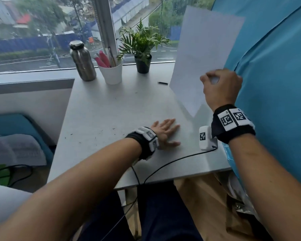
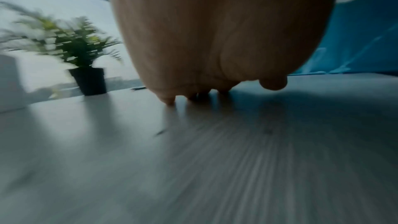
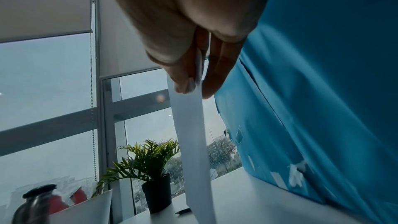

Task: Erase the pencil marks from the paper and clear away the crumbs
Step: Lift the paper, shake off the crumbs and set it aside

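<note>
My right hand (image 1: pixel 219 84) holds a white sheet of paper (image 1: pixel 202 54) up off the desk, tilted on end at the right, pinching its edge between thumb and fingers (image 3: pixel 206 74). The paper (image 3: pixel 191 134) hangs edge-on in the right wrist view. My left hand (image 1: pixel 165 134) lies flat with straight fingers on the grey desk (image 1: pixel 111 110), near the front middle; its fingertips (image 2: pixel 170 100) touch the surface, and that view is blurred. Small dark eraser crumbs (image 1: pixel 80 136) are scattered left of that hand. A short black pencil (image 1: pixel 162 82) lies by the paper's far corner.
At the back of the desk stand a steel bottle (image 1: pixel 83 61), a white cup of pens (image 1: pixel 110 72) and a potted plant (image 1: pixel 142 47). A blue fabric wall (image 1: pixel 276 66) closes the right side. A black cable (image 1: pixel 163 169) runs over the front edge.
</note>
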Motion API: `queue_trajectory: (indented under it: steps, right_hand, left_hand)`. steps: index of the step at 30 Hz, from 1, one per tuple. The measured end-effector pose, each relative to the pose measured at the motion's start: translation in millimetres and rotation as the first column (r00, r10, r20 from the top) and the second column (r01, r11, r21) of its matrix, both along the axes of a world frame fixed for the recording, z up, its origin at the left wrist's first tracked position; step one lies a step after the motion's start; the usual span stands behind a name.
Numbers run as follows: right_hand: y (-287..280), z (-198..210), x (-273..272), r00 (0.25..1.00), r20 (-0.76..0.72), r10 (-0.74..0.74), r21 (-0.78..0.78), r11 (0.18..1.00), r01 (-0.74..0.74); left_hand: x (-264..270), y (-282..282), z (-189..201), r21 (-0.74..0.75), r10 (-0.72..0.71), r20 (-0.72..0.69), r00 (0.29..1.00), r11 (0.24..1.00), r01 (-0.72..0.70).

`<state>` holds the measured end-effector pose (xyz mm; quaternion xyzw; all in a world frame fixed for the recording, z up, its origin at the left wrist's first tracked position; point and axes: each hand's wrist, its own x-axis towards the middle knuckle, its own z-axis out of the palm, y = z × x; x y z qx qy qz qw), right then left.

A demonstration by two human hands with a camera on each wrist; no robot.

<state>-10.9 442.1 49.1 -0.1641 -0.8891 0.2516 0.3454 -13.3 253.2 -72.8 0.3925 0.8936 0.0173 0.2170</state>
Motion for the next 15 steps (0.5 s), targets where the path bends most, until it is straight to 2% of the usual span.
queue_trajectory:
  steps: [4,6,8,10,12,14,15]
  right_hand:
    - [-1.0,-7.7,0.6,0.999,0.029,0.021,-0.029,0.999,-0.020]
    - [-1.6,-7.2,0.4,0.999,0.035,0.023,-0.037,0.999,-0.021]
    - [-2.0,-3.7,0.0,0.999,0.038,0.021,-0.037,0.999,-0.020]
    - [-2.4,2.7,-0.9,0.999,0.029,0.020,-0.021,1.000,-0.020]
    - [-3.2,9.8,-3.2,1.000,0.017,0.024,-0.005,1.000,-0.024]
    - [-5.0,16.1,-5.8,1.000,0.002,0.028,0.000,1.000,-0.028]
    - [-6.0,19.2,-7.2,1.000,-0.013,0.028,0.000,1.000,-0.028]
  left_hand:
    - [-27.5,-68.7,4.4,-0.064,0.233,-0.032,0.972,0.970,-0.235]
    - [-35.0,-87.8,6.1,-0.138,0.364,-0.097,0.927,0.917,-0.374]
    - [-34.0,-87.3,8.1,-0.144,0.447,-0.177,0.877,0.870,-0.472]
    - [-27.6,-68.2,12.4,-0.075,0.375,-0.195,0.906,0.915,-0.395]
    - [-17.2,-36.4,15.8,-0.015,0.180,-0.140,0.974,0.983,-0.184]
    - [-6.1,-0.5,14.0,0.005,0.021,-0.065,0.998,1.000,-0.021]
    - [-3.4,14.9,11.8,0.004,-0.014,-0.033,0.999,1.000,0.014]
